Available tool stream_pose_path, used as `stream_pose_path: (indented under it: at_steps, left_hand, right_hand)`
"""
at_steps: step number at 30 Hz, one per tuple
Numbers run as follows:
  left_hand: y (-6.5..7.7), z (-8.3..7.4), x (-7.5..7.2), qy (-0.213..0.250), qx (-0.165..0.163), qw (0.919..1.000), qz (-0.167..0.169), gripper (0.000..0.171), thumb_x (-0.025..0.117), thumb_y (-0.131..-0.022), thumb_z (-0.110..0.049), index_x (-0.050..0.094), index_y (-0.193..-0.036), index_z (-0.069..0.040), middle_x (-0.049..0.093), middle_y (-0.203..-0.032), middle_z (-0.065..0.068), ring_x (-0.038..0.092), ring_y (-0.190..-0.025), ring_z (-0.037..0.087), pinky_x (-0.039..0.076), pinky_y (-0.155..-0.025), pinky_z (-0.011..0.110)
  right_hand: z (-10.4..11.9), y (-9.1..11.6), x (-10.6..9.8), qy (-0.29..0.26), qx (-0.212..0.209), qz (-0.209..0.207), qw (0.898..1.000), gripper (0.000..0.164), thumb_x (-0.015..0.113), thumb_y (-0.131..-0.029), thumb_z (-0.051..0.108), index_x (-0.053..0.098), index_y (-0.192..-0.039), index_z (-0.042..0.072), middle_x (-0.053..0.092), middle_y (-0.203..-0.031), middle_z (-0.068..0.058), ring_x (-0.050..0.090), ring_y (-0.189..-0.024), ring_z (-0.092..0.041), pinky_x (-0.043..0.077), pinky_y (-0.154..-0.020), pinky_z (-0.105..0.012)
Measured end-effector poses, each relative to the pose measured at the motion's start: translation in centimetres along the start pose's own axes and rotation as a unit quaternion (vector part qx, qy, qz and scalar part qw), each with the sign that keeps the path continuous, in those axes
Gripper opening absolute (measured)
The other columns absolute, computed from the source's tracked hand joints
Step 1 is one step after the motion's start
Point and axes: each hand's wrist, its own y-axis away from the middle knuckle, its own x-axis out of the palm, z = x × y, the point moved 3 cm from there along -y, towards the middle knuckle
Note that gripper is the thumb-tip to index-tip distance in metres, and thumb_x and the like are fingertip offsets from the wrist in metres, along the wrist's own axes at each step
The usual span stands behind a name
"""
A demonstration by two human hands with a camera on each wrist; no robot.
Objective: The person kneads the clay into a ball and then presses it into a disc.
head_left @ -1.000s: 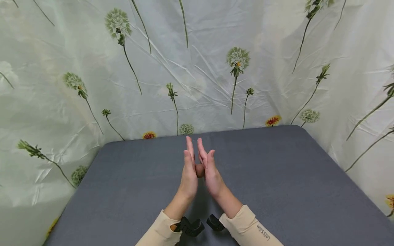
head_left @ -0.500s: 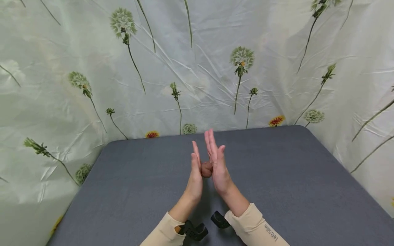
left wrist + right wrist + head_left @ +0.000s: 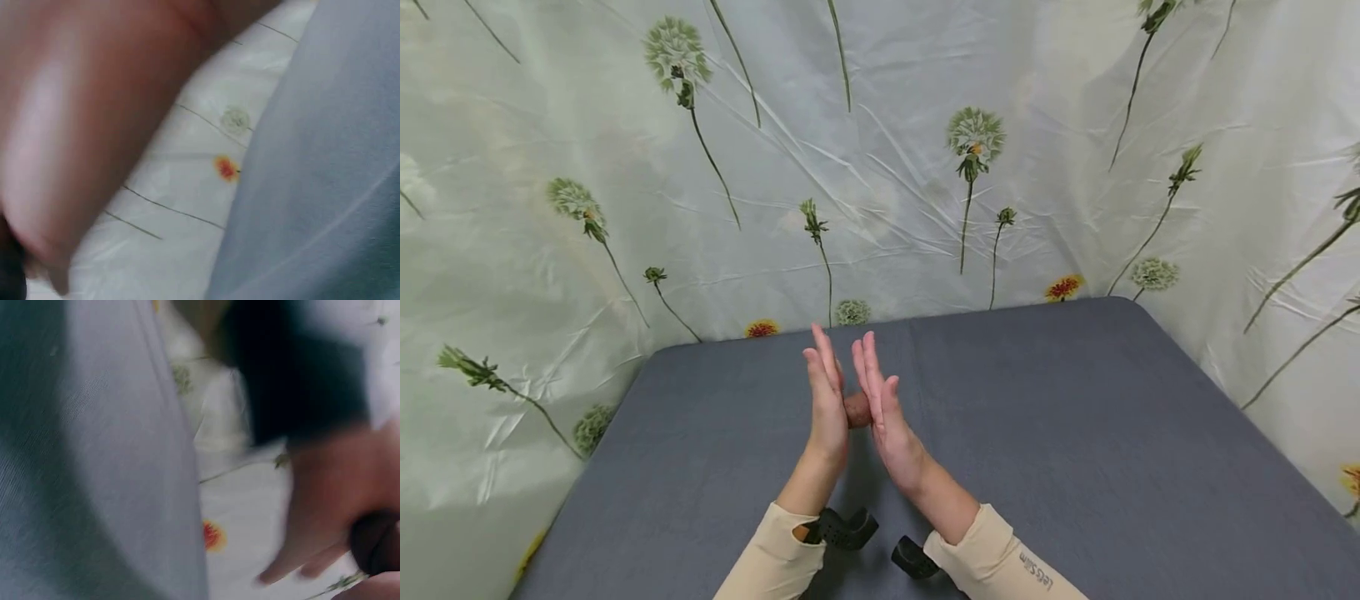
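Left of centre, head view: left hand (image 3: 829, 421) upright, fingers straight, palm flat against the lump; contact face hidden. Left sleeve (image 3: 771, 554) cut off by the lower edge.

Between the palms, above the grey table (image 3: 1037, 417): lump (image 3: 857, 411), brown, roundish, matte; both flanks covered, so full outline cannot be made out.

Right of it: right hand (image 3: 895, 442), fingers straight, tilted left, pressing the opposite side. Neither hand curled round the lump; it is held by palm pressure alone.

Left wrist view: blurred skin and floral cloth (image 3: 169, 206); lump out of sight. Right wrist view: lump's shaded side, near-black brown, with a crease not discernible from the head; hands smeared.
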Motion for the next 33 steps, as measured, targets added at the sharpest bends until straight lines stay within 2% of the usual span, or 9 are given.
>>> stream_pose_path:
  at_steps: [2,3,5,7,10,11,16,22,33]
  left_hand:
    - [0.0,0.6,0.1,-0.005,-0.006,1.0000,0.003,0.090,0.000,-0.097,-0.089,-0.018,-0.170,-0.039,-0.018,-0.181,-0.003,0.033,-0.161,0.025,0.032,-0.125,0.056]
    - [0.1,0.8,0.3,0.000,-0.004,0.9999,0.016,0.091,0.000,-0.098,-0.087,-0.020,-0.170,-0.035,-0.018,-0.181,0.000,0.033,-0.161,0.023,0.028,-0.125,0.052]
    - [0.5,1.1,0.9,0.003,-0.004,0.9994,0.033,0.093,-0.001,-0.098,-0.086,-0.022,-0.170,-0.031,-0.010,-0.182,0.008,0.061,-0.118,0.020,0.045,-0.100,0.036]
    - [0.9,1.2,1.6,0.002,0.001,0.9989,0.047,0.093,-0.002,-0.099,-0.085,-0.023,-0.170,-0.028,-0.009,-0.182,0.011,0.056,-0.104,0.016,0.042,-0.086,0.031]
    - [1.4,0.7,2.3,0.013,0.012,0.9980,0.061,0.090,-0.002,-0.102,-0.082,-0.024,-0.170,-0.026,-0.012,-0.182,0.011,0.043,-0.140,0.025,0.036,-0.119,0.038]
    - [1.5,0.4,2.4,0.018,0.015,0.9976,0.064,0.090,-0.002,-0.102,-0.081,-0.023,-0.170,-0.026,-0.018,-0.181,0.006,0.024,-0.158,0.029,0.024,-0.129,0.047]
    - [1.5,-1.2,2.0,0.034,0.046,0.9972,0.047,0.094,0.003,-0.100,-0.086,-0.019,-0.171,-0.028,-0.015,-0.182,0.000,-0.016,-0.169,0.024,-0.012,-0.132,0.061]
    - [0.5,-1.7,0.2,0.030,0.040,0.9986,0.019,0.094,0.002,-0.097,-0.090,-0.019,-0.170,-0.035,-0.015,-0.182,-0.002,-0.016,-0.169,0.022,-0.013,-0.133,0.058]
    - [3.2,-0.9,1.1,0.003,0.031,0.9965,0.077,0.091,-0.005,-0.100,-0.082,-0.022,-0.170,-0.027,-0.017,-0.181,0.002,-0.018,-0.168,0.029,-0.010,-0.130,0.068]
  right_hand:
    - [0.6,-0.1,0.0,0.011,-0.014,0.002,1.000,0.096,0.001,-0.100,0.084,-0.020,-0.171,0.023,-0.008,-0.183,-0.003,-0.014,-0.169,-0.024,-0.009,-0.129,-0.069]
    - [0.9,-0.1,-0.2,0.016,-0.018,-0.002,1.000,0.097,0.001,-0.100,0.086,-0.019,-0.171,0.024,-0.007,-0.183,-0.003,-0.013,-0.169,-0.024,-0.009,-0.130,-0.069]
    - [1.3,-0.2,-0.8,0.025,-0.022,-0.012,0.999,0.097,0.003,-0.099,0.087,-0.018,-0.172,0.026,-0.005,-0.183,-0.002,-0.012,-0.169,-0.023,-0.009,-0.130,-0.069]
    - [1.4,-0.4,-1.6,0.027,-0.016,-0.022,0.999,0.098,0.004,-0.098,0.088,-0.018,-0.172,0.027,-0.005,-0.183,-0.002,-0.012,-0.169,-0.023,-0.009,-0.129,-0.069]
    - [1.1,-0.5,-2.6,0.028,0.003,-0.029,0.999,0.099,0.004,-0.096,0.090,-0.020,-0.171,0.029,-0.006,-0.183,-0.003,-0.010,-0.170,-0.028,-0.007,-0.130,-0.070]
    - [0.9,-0.5,-2.8,0.026,0.008,-0.028,0.999,0.100,0.004,-0.096,0.090,-0.020,-0.171,0.029,-0.006,-0.183,-0.004,-0.010,-0.169,-0.029,-0.006,-0.130,-0.070]
    - [0.1,-0.4,-2.2,0.012,0.012,-0.009,1.000,0.099,0.003,-0.098,0.088,-0.022,-0.171,0.027,-0.009,-0.183,-0.006,-0.008,-0.169,-0.032,-0.003,-0.131,-0.069]
    - [0.7,-0.1,0.2,0.027,-0.001,0.021,0.999,0.095,0.003,-0.100,0.085,-0.020,-0.171,0.025,-0.009,-0.183,-0.002,-0.011,-0.170,-0.026,-0.004,-0.130,-0.071]
    - [1.4,-0.9,-1.7,0.022,0.000,-0.009,1.000,0.098,0.003,-0.097,0.089,-0.017,-0.172,0.029,0.001,-0.183,-0.008,-0.002,-0.170,-0.030,-0.001,-0.133,-0.065]
